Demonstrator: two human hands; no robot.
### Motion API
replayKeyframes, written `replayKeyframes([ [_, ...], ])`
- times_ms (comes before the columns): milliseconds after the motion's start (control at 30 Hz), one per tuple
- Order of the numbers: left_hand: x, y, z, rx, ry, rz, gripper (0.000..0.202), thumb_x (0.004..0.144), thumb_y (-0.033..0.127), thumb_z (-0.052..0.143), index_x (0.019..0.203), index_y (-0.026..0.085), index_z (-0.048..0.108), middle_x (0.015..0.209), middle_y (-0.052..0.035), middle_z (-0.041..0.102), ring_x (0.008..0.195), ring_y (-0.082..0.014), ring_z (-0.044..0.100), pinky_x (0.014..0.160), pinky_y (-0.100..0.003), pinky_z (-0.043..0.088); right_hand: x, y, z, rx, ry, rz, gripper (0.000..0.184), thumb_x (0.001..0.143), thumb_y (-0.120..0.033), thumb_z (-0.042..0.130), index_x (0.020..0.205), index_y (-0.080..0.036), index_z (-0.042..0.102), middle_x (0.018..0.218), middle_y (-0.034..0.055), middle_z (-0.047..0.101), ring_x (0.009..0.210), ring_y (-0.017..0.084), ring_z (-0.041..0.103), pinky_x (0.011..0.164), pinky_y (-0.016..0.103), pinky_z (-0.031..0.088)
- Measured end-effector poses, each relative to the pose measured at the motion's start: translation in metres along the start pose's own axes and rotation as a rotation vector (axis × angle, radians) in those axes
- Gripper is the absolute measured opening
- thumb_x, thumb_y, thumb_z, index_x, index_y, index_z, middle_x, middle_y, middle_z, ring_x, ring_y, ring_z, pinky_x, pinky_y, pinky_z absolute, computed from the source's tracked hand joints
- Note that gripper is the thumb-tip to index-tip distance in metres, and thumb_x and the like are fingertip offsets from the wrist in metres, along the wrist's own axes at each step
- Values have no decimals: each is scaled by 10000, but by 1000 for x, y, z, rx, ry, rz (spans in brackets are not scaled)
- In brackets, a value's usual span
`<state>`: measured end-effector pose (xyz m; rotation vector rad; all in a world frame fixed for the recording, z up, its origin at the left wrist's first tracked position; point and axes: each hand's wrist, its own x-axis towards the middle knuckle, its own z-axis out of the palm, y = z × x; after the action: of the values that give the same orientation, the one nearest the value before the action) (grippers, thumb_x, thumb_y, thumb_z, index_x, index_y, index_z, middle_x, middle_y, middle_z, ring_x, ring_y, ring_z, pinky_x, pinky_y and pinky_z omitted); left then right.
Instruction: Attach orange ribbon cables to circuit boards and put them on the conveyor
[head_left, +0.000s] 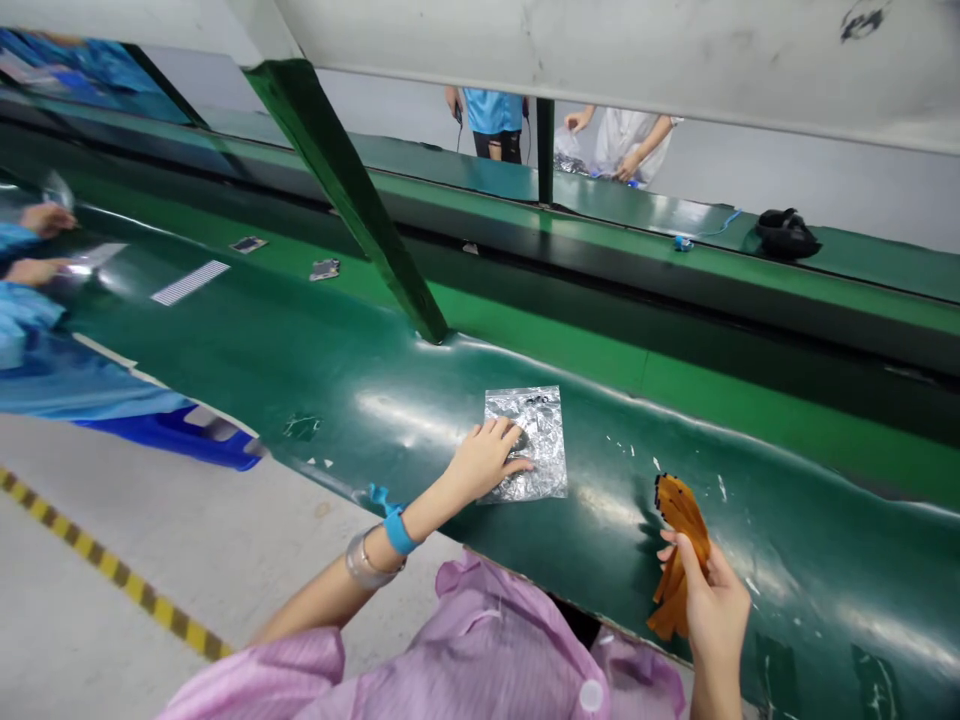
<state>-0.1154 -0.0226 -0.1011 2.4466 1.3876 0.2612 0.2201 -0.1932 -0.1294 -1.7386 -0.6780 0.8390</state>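
Observation:
My left hand (489,458) lies with spread fingers on a clear zip-top plastic bag (546,440), which rests flat on the green worktop (360,370). Some dark marks show near the bag's top edge; what it contains, if anything, I cannot make out. In my right hand (712,595) is a bundle of orange-brown flat flex cables (681,510), gripped between thumb and fingers. Black tips line the upper end of the bundle, and its loose strips hang below the hand, above the worktop's near edge.
A green post (352,200) rises beyond the worktop. Circuit boards (325,269) lie on the green belt (495,320). At left, a co-worker's hands (46,220) work near a striped white strip (190,283). Across the line are two more people and a black object (786,234).

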Motion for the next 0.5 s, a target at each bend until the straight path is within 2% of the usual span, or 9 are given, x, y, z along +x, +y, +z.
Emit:
replayKeyframes([
  [67, 6, -5, -9, -16, -47, 75, 140, 937, 181, 603, 1068, 198, 649, 1306, -108, 627, 1218, -265, 580, 1085, -453, 430, 0, 1, -4, 20, 5, 8, 511, 801, -586, 754, 984, -109, 781, 847, 105, 774, 706, 214, 680, 640, 292, 536],
  [133, 10, -8, -22, -30, -71, 123, 226, 901, 33, 511, 944, 194, 663, 1291, -51, 653, 1263, -215, 570, 1167, -466, 352, -1, 3, -8, 40, 11, 17, 501, 799, -576, 762, 987, -111, 778, 847, 100, 775, 709, 214, 681, 649, 292, 532],
  [200, 14, -4, -31, -25, -21, 86, 311, 912, -16, 392, 947, 149, 652, 1324, -76, 629, 1319, -205, 530, 1200, -491, 294, -2, 7, -11, 61, 20, 32, 497, 798, -570, 766, 988, -111, 773, 819, 91, 770, 694, 211, 676, 639, 290, 529],
  [267, 19, 9, -30, -6, 74, -17, 291, 982, 51, 349, 1058, 101, 626, 1326, -138, 603, 1311, -234, 526, 1162, -482, 347, -2, 10, -11, 80, 21, 49, 503, 796, -571, 766, 1001, -111, 767, 798, 85, 766, 669, 205, 668, 603, 285, 521],
  [333, 28, 29, -19, 14, 154, -133, 257, 1046, 256, 418, 1146, 94, 592, 1227, -158, 627, 1209, -265, 581, 1075, -440, 441, -1, 12, -9, 95, 7, 64, 513, 793, -574, 766, 1013, -111, 762, 795, 86, 764, 652, 202, 662, 571, 281, 513],
  [433, 49, 57, 5, 48, 208, -284, 464, 988, 545, 532, 1107, 100, 586, 1094, -177, 647, 1074, -318, 627, 963, -436, 499, 3, 13, -8, 117, -40, 105, 514, 768, -576, 784, 1028, -132, 766, 811, 84, 768, 654, 207, 667, 554, 285, 516],
  [500, 65, 68, 17, 78, 232, -380, 568, 954, 612, 547, 1117, 69, 577, 1089, -223, 637, 1071, -362, 622, 935, -466, 502, 7, 17, -11, 118, -56, 123, 514, 734, -588, 801, 1020, -162, 775, 827, 84, 778, 671, 226, 687, 570, 307, 540],
])
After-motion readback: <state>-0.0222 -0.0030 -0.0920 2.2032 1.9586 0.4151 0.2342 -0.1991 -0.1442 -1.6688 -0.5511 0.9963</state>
